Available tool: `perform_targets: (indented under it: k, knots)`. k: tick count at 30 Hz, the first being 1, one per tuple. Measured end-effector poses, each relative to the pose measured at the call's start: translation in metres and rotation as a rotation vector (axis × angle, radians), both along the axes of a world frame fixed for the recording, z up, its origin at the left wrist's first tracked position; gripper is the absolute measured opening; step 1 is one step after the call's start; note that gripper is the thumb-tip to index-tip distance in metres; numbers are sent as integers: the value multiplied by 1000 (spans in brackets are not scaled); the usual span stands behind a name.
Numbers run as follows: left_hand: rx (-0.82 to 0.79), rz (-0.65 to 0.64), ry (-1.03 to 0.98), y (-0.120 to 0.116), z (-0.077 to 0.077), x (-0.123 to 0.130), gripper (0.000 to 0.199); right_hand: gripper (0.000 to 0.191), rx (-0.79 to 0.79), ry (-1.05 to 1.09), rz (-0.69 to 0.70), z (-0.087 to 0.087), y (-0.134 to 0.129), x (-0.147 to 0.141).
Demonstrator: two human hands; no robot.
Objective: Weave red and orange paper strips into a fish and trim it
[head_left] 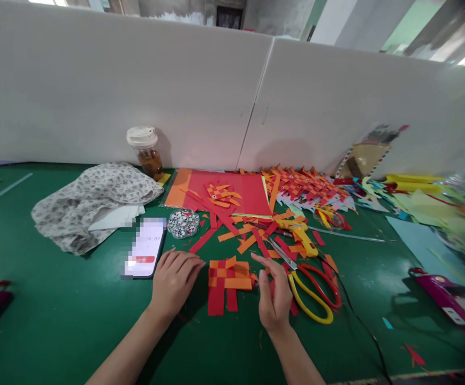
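A woven piece of red and orange paper strips (pixel 218 286) lies flat on the green table between my hands, one orange strip bent up at its upper edge. To its left is my left hand (pixel 176 280), palm down with loosely curved fingers; I see nothing in it. On the other side, my right hand (pixel 274 294) is open, its thumb apart from the fingers, and holds nothing. Neither hand appears to touch the woven piece. Scissors (pixel 310 283) with one red and one yellow handle lie just right of my right hand, blades partly apart.
Behind are loose strips, a yellow glue gun (pixel 300 233) with a black cord, a dish of googly eyes (pixel 183 223), and red paper sheets (pixel 252 192) bearing a woven fish. A phone (pixel 147 248), patterned cloth (pixel 96 203) and lidded cup (pixel 146 152) stand left. Woven fish (pixel 304 184) are piled back right.
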State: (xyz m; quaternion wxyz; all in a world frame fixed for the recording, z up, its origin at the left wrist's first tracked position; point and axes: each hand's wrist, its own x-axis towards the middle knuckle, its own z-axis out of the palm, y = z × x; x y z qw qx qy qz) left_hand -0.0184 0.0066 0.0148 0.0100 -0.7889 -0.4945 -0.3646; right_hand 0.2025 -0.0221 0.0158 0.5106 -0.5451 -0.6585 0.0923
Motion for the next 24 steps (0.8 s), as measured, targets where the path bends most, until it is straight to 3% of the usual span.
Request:
perform_targets:
  k: [4,8,13,16,20,24]
  knots:
    - [-90,47,56,1,3,-1,14,29,34,-21,-19,1,1,-1]
    - [-171,8,76,-1,2,6,11,31,95,-89,5,-1,3,-1]
    - [-329,-81,69,-4,3,18,25,26,-11,-111,-13,-5,3,1]
    - [-403,-113,111,0,7,26,33,32,-102,-116,43,-6,4,1]
    - [-446,-119,190,9,11,40,47,45,-69,-204,58,-6,7,-2]
    - [-475,-163,203,15,15,49,50,38,-110,-247,2,-8,9,-3]
